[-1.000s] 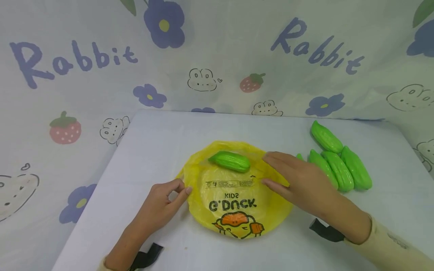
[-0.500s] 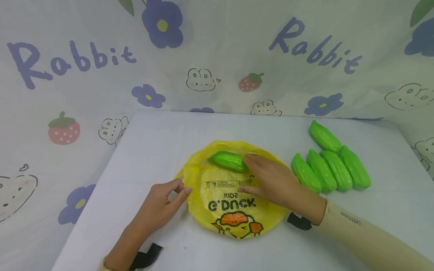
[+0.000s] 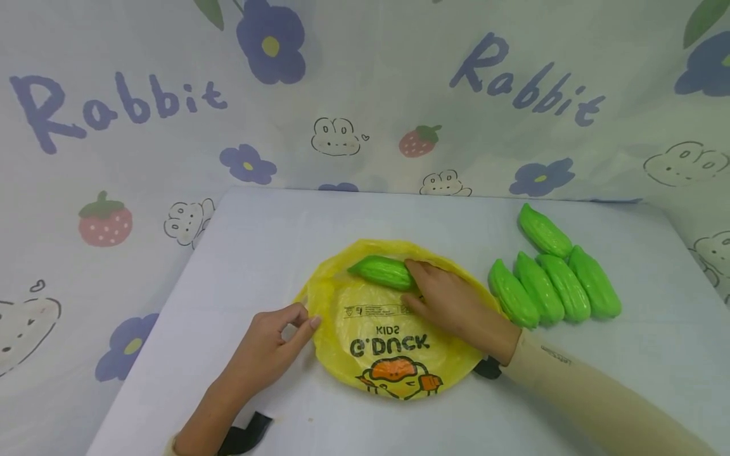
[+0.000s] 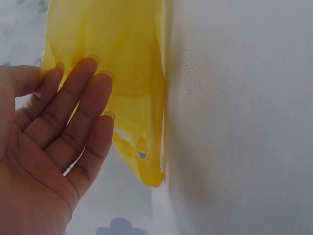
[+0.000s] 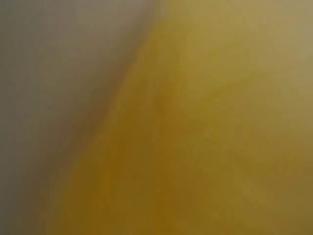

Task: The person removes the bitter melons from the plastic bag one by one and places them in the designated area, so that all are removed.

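A yellow plastic bag (image 3: pixel 333 354) printed with a duck lies spread on the table. At its left edge my left hand (image 3: pixel 274 345) pinches the plastic between thumb and index finger; in the left wrist view the other fingers lie against the bag. A glossy green, ribbed bitter melon (image 3: pixel 379 271), pointed at its left end, lies at the upper part of the bag opening. My right hand (image 3: pixel 456 307) reaches in from the right and grips its right end, fingers above and thumb below. That end is hidden by the hand. Only blurred yellow plastic fills the right wrist view.
Several more green bitter melons (image 3: pixel 564 288) lie grouped right of the bag, one (image 3: pixel 544 231) behind the others. A white table (image 3: pixel 256 234) carries everything. A patterned cloth (image 3: pixel 365 76) hangs behind it.
My right hand has moved left from the bag's right side to the bitter melon, and its thumb has drawn in towards it. The left hand and the melon have stayed in place.
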Available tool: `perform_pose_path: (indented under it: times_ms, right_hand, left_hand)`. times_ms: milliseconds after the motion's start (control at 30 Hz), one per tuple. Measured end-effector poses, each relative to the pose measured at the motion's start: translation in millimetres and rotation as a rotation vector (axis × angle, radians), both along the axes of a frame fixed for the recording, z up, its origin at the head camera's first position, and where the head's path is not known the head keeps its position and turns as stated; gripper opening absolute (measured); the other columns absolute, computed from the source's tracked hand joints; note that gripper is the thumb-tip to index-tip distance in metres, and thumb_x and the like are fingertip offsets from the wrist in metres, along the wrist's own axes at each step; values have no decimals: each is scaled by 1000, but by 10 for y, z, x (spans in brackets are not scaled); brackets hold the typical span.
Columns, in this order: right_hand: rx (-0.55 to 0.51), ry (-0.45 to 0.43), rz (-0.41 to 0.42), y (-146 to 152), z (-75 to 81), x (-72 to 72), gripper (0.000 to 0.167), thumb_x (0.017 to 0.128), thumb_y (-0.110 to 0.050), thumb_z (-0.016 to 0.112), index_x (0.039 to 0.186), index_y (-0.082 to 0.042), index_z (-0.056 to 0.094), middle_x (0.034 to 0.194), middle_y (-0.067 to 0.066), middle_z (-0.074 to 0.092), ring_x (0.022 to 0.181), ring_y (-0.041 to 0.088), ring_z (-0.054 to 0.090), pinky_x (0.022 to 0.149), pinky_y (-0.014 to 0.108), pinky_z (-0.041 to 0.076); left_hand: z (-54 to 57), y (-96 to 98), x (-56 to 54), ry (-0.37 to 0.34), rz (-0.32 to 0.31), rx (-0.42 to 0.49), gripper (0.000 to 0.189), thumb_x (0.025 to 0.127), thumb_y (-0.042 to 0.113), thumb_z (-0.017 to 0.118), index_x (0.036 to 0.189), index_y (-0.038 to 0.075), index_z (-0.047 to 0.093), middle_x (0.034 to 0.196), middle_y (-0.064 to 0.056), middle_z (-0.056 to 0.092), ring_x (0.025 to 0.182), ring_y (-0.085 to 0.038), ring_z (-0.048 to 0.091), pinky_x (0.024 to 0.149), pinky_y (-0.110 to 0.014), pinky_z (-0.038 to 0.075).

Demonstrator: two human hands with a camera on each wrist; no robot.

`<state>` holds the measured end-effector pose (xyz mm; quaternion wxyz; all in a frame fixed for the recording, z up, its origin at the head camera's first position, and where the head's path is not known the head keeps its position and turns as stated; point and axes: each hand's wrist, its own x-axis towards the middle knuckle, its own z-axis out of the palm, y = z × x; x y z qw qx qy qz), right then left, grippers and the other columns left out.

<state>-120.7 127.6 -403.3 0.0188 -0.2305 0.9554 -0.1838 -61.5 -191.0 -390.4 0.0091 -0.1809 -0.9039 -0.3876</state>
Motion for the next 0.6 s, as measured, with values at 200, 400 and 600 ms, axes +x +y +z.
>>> perform_pose_path:
  times_ms: [200,400,600]
  right_hand:
    - [-7,-14,-20,-22,-25,-34,50,101,-30,72,138,-1,55,113,13,69,97,28,70,84,47,58]
    - [-4,5,-14,-27,-34,-48,45,100,-31,73,130,-2,58,105,11,70,89,27,69,77,45,59]
    - [-7,13,-8,-24,-54,-58,42,99,-31,72,127,-1,59,98,9,68,81,22,66,72,42,58]
  left_hand:
    - [-15,-2,-5,-2,4,-2,28,101,18,72,80,25,55,61,18,43,54,-9,37,49,-24,36]
    - [-12,-3,-4,-9,5,-8,27,101,18,72,81,25,56,62,18,45,55,-9,39,50,-24,37]
    - [1,2,-7,-19,3,-10,25,101,19,72,82,24,57,64,17,48,56,-10,41,51,-25,38]
